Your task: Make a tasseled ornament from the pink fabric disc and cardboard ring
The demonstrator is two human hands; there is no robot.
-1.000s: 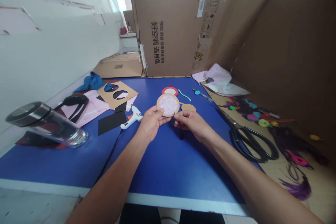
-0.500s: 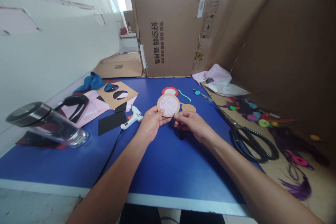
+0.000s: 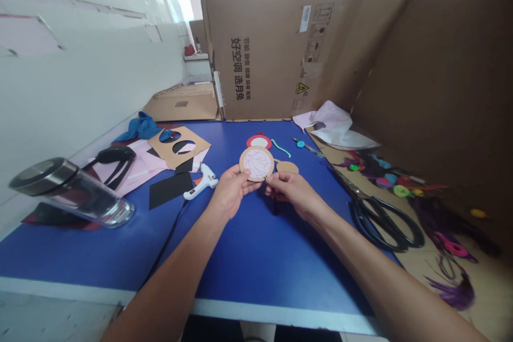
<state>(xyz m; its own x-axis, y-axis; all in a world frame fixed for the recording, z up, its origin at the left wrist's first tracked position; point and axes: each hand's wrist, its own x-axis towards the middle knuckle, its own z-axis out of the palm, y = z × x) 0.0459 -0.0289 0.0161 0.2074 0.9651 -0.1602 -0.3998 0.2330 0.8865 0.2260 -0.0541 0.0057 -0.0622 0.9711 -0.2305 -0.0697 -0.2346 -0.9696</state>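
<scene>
Left hand (image 3: 231,191) pinches a round cardboard-rimmed disc (image 3: 257,163) of pink-lined paper; right hand (image 3: 290,191) pinches its 5 o'clock edge; hot glue gun (image 3: 202,181) lies at 9 o'clock.

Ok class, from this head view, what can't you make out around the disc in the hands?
Head view:
Back of the round cardboard disc: the disc itself and the left hand hide it.
What the right hand pinches at the disc's edge: its fingers cover it.
Lower part of the red ring: the disc covers it.

left hand (image 3: 231,192): glue gun (image 3: 202,181), black cord (image 3: 166,243) | right hand (image 3: 292,192): scissors (image 3: 385,224) | ahead: cardboard carton (image 3: 256,48) | passable: blue table (image 3: 256,256)
</scene>
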